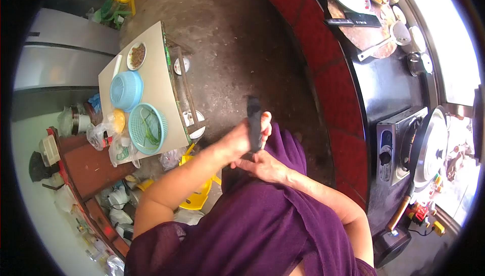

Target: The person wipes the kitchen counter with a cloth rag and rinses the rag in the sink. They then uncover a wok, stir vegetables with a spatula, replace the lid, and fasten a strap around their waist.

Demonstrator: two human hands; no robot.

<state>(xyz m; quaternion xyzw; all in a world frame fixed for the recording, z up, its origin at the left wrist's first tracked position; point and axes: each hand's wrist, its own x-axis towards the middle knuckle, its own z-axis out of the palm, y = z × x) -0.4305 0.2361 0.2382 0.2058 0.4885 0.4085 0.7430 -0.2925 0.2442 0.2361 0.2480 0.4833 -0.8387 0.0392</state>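
A black strap-like band point(255, 124) runs across my left hand point(241, 138), its upper end sticking out past the fingers. My left fingers look curled against it, partly hidden by the band. Below, my right hand point(268, 167) pinches at the band's lower end, close to the left hand. Both hands meet in front of the purple garment point(273, 215), above the floor. Blur hides the band's finer details.
Left, a table point(169, 124) bears a blue basket point(126, 90), a green colander point(147, 128) with green vegetables and a plate of food point(136, 56). Right, the black counter point(379, 91) holds a cleaver point(353, 21), a ladle point(386, 41), a gas stove point(391, 144) and a lidded pan point(429, 147).
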